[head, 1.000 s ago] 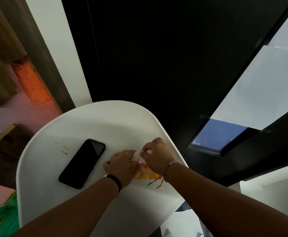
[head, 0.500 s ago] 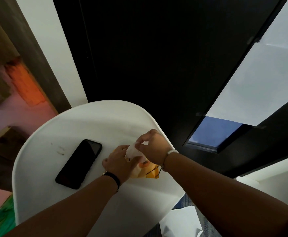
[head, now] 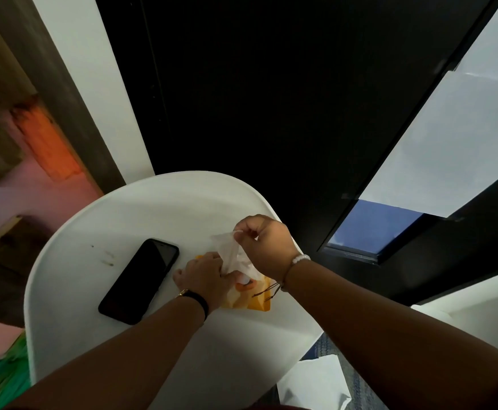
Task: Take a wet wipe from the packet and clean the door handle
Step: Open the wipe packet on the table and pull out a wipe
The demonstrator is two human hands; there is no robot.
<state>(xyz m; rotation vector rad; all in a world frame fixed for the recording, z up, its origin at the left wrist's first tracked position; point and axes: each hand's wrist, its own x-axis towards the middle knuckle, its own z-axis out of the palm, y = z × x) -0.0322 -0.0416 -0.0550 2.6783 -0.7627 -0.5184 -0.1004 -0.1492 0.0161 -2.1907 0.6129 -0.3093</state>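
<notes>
An orange and yellow wet wipe packet lies on the white round table, near its right edge. My left hand presses down on the packet and covers its left part. My right hand pinches a white wet wipe by its top corner, a little above the packet. The wipe hangs stretched between my fingers and the packet's opening. A tall black door stands behind the table; no handle shows on it.
A black phone lies screen up on the table, left of my left hand. White paper lies on the floor at the lower right. A window with white panels is at the right.
My right hand has risen and drawn the white wipe up out of the packet. My left hand stays pressed on the packet.
</notes>
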